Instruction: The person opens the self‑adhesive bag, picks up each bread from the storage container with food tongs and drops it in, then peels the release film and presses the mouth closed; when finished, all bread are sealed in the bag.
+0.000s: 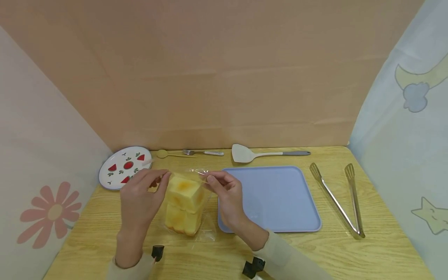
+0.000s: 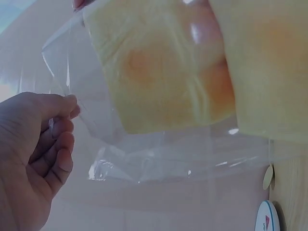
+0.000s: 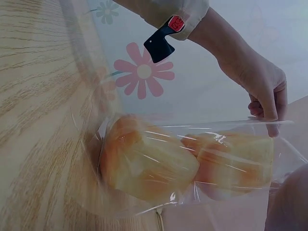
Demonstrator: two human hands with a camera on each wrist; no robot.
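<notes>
A clear plastic bag stands upright with two pale yellow, brown-topped pieces of bread inside, one above the other. My left hand pinches the upper left edge of the bag between thumb and fingertips. At its upper right edge, my right hand pinches the film, thumb on the near side. The left wrist view shows the hand beside the taut film, with the bread behind the plastic. In the right wrist view, both bread pieces lie within the bag, its bottom by the wooden table.
Right of the bag lies a blue tray, with metal tongs spread beyond it. Along the back are a spoon, a fork and a white spatula. A strawberry-patterned plate sits at back left.
</notes>
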